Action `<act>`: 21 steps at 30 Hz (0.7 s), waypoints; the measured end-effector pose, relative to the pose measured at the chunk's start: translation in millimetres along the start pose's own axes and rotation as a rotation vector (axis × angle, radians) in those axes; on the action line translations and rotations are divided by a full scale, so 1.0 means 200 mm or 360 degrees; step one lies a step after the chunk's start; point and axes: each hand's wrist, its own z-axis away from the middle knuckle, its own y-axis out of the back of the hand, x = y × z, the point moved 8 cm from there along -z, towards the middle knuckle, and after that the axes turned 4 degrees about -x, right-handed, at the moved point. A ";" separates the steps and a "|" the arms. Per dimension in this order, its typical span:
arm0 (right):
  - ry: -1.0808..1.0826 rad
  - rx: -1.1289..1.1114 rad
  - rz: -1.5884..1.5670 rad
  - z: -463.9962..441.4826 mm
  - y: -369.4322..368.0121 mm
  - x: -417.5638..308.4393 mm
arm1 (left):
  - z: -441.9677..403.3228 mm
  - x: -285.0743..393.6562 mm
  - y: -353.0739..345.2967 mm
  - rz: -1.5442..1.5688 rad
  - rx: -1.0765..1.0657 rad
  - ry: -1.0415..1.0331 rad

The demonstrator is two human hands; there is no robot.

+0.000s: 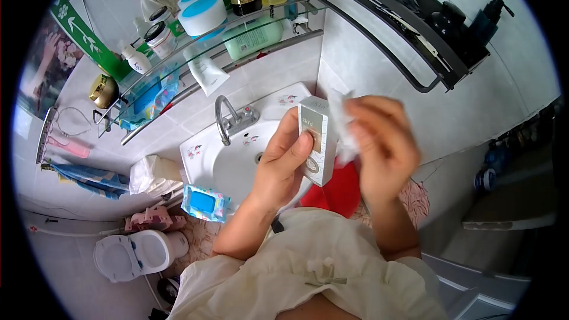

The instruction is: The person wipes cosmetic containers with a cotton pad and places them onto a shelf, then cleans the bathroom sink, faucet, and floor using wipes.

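Observation:
In front of the sink, my left hand (283,157) is closed round a small upright box (318,148), pale silver with a beige label panel. Its thumb presses on the front face. My right hand (384,142), slightly blurred, pinches a crumpled white wipe (344,127) against the right side of the box. Part of the wipe hangs down below the fingers. A blue-lidded pack of wipes (204,202) rests on the sink's left front edge, left of my left forearm.
The white sink (195,154) has a chrome faucet (228,118). Above it, a glass shelf holds a white tub (203,15), a green bottle (253,37) and several jars. A black rack (409,41) juts from the right wall. A toilet (133,255) stands lower left, and something red (338,189) lies below the box.

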 end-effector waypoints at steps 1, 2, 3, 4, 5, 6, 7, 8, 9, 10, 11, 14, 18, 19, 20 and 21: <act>0.0123 -0.0097 0.0095 0.02 -0.06 -0.04 | -0.01 -0.01 -0.01 -0.0001 0.0004 -0.0001; 0.0177 -0.0104 0.0193 0.06 -0.08 -0.04 | -0.01 0.00 0.01 0.0025 0.0080 -0.0032; 0.0233 -0.0112 0.0290 0.12 -0.10 -0.04 | -0.02 0.01 0.03 0.0051 0.0155 -0.0064; 0.0370 -0.0178 0.0376 0.16 -0.12 -0.07 | -0.02 0.02 0.05 0.0091 0.0130 -0.0144; 0.0375 -0.0180 0.0369 0.20 -0.14 -0.06 | -0.03 0.03 0.08 0.0089 0.0133 -0.0150; 0.0421 -0.0213 0.0341 0.24 -0.16 -0.06 | -0.04 0.04 0.12 0.0126 0.0145 -0.0108; 0.0468 -0.0246 0.0315 0.26 -0.18 -0.07 | -0.05 0.04 0.13 0.0164 0.0155 -0.0065; 0.0508 -0.0285 0.0345 0.25 -0.17 -0.06 | -0.05 0.04 0.12 0.0143 0.0157 -0.0045; 0.0505 -0.0282 0.0348 0.22 -0.15 -0.05 | -0.05 0.03 0.11 0.0142 0.0155 -0.0040; 0.0490 -0.0243 0.0367 0.17 -0.12 -0.04 | -0.05 0.01 0.08 0.0130 0.0129 -0.0004; 0.0475 -0.0204 0.0387 0.12 -0.10 -0.04 | -0.04 -0.02 0.05 0.0120 0.0102 0.0032; 0.0413 -0.0027 0.0382 0.05 -0.04 -0.05 | -0.02 -0.08 -0.04 0.0194 -0.0020 0.0242; 0.0468 -0.0317 0.0299 0.18 -0.13 -0.06 | -0.09 0.05 0.04 0.0089 0.0003 0.0039; 0.0496 -0.0388 0.0255 0.22 -0.15 -0.07 | -0.10 0.09 0.05 0.0052 0.0002 0.0016; 0.0547 -0.0388 0.0291 0.22 -0.16 -0.08 | -0.11 0.07 0.06 0.0050 0.0041 0.0049; 0.0588 -0.0386 0.0325 0.21 -0.16 -0.09 | -0.11 0.04 0.08 0.0047 0.0084 0.0089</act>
